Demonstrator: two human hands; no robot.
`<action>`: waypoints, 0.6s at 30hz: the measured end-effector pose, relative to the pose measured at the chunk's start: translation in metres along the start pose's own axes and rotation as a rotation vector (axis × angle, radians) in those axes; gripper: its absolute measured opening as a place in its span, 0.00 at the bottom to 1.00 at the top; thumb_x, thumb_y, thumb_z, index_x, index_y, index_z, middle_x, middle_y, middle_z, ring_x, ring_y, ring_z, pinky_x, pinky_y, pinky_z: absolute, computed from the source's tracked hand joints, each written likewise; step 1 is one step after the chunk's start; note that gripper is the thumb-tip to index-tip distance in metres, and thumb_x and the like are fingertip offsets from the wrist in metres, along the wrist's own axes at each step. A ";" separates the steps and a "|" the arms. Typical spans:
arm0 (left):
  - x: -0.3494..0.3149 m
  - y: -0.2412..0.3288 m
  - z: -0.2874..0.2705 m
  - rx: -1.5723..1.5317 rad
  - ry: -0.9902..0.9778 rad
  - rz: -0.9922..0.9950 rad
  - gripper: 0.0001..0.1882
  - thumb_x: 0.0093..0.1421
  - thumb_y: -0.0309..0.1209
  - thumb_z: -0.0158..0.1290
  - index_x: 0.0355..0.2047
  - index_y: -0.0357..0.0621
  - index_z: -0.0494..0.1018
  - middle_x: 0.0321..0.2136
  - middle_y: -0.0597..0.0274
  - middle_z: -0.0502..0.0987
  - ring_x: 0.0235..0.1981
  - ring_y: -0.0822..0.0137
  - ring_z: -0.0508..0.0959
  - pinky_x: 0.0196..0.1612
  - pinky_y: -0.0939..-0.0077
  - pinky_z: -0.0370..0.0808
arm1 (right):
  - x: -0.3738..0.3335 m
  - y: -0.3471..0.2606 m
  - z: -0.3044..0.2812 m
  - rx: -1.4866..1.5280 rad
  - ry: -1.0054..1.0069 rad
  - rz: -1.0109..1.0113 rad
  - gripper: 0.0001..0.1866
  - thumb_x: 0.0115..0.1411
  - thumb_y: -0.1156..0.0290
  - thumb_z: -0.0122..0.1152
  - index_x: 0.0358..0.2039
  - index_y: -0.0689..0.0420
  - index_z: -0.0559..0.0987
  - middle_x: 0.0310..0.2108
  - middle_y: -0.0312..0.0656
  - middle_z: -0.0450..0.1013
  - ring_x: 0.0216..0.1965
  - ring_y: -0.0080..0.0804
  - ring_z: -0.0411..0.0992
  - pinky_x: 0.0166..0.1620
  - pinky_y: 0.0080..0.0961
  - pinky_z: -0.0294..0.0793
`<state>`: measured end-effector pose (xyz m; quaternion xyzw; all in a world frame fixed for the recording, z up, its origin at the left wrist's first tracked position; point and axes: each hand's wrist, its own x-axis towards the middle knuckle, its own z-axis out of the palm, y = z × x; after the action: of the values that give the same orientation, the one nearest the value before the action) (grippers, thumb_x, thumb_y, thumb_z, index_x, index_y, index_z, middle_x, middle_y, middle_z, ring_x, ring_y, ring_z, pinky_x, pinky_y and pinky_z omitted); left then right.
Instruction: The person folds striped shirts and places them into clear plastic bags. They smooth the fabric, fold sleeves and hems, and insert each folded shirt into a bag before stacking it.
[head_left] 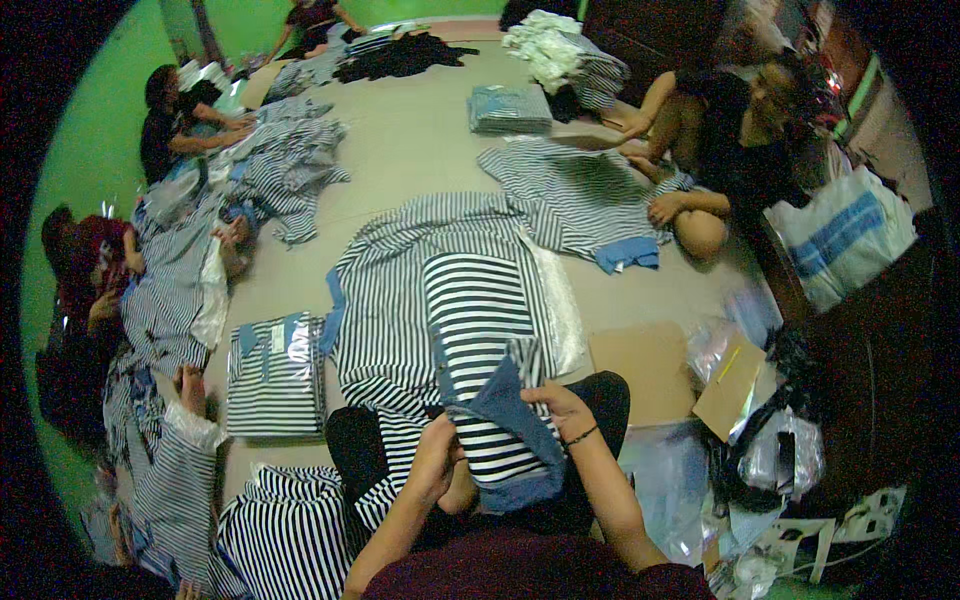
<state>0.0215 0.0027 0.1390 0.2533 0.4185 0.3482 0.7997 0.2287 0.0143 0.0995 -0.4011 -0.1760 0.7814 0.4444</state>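
In front of my crossed legs is a partly folded black-and-white striped shirt [478,300] with a blue denim part [494,392] turned over its near end. My left hand [436,462] grips the shirt's near left edge, fingers partly hidden behind the cloth. On the other side, my right hand [562,408] pinches the edge beside the denim; a dark band circles that wrist. Under and beyond the held shirt, another striped shirt [390,270] lies spread out, with white lacy cloth [562,310] along its right side.
A stack of folded shirts in clear plastic [277,375] sits at left, another packed stack [510,108] farther off. Striped garments [285,530] heap at lower left. Cardboard [645,370] and plastic bags [668,490] lie at right. Several people [745,150] sit around the floor handling clothes.
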 end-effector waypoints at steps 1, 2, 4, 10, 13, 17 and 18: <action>-0.002 -0.001 -0.003 -0.049 0.127 -0.062 0.16 0.56 0.39 0.38 0.37 0.40 0.65 0.28 0.68 0.71 0.24 0.78 0.69 0.26 0.85 0.67 | 0.003 0.001 0.001 -0.042 -0.028 -0.035 0.13 0.40 0.77 0.60 0.30 0.65 0.72 0.28 0.42 0.72 0.29 0.26 0.71 0.36 0.18 0.68; 0.001 0.000 -0.006 -0.063 0.149 -0.072 0.19 0.55 0.42 0.39 0.40 0.39 0.63 0.31 0.65 0.70 0.28 0.76 0.69 0.30 0.82 0.67 | 0.002 0.001 -0.002 -0.008 -0.040 -0.019 0.12 0.41 0.78 0.60 0.30 0.65 0.73 0.28 0.41 0.72 0.29 0.27 0.70 0.35 0.20 0.70; 0.006 -0.002 -0.005 -0.087 0.044 -0.074 0.31 0.52 0.48 0.42 0.47 0.35 0.55 0.41 0.56 0.64 0.39 0.69 0.66 0.42 0.77 0.63 | 0.006 0.005 -0.001 0.020 -0.008 0.012 0.14 0.42 0.76 0.60 0.32 0.64 0.72 0.29 0.41 0.72 0.29 0.28 0.70 0.32 0.24 0.71; 0.017 0.000 0.001 0.231 0.106 -0.116 0.31 0.42 0.29 0.56 0.46 0.36 0.55 0.39 0.55 0.67 0.38 0.63 0.68 0.43 0.73 0.64 | 0.014 0.021 -0.008 0.164 -0.104 0.123 0.21 0.45 0.80 0.56 0.41 0.64 0.64 0.36 0.42 0.68 0.35 0.28 0.69 0.37 0.22 0.70; 0.020 0.002 -0.003 0.237 0.057 -0.131 0.32 0.41 0.31 0.56 0.47 0.37 0.55 0.38 0.54 0.67 0.38 0.63 0.69 0.41 0.71 0.66 | 0.020 0.036 -0.014 0.023 -0.040 0.040 0.18 0.46 0.80 0.55 0.40 0.64 0.66 0.35 0.41 0.69 0.34 0.27 0.69 0.38 0.21 0.70; 0.033 -0.001 -0.013 0.287 -0.016 -0.213 0.32 0.43 0.35 0.55 0.47 0.39 0.54 0.39 0.55 0.67 0.39 0.63 0.68 0.42 0.69 0.65 | 0.025 0.053 -0.024 0.164 -0.090 -0.018 0.21 0.46 0.77 0.56 0.42 0.63 0.64 0.37 0.41 0.68 0.36 0.27 0.68 0.40 0.22 0.68; 0.036 0.000 -0.016 0.363 -0.001 -0.227 0.32 0.43 0.35 0.55 0.46 0.38 0.55 0.39 0.55 0.66 0.40 0.63 0.67 0.43 0.70 0.64 | 0.028 0.055 -0.025 0.125 -0.023 -0.004 0.22 0.45 0.77 0.57 0.43 0.62 0.64 0.39 0.41 0.67 0.38 0.27 0.67 0.41 0.24 0.67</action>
<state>0.0230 0.0322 0.1125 0.3447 0.4997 0.1743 0.7753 0.2100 0.0054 0.0363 -0.3630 -0.1328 0.7946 0.4682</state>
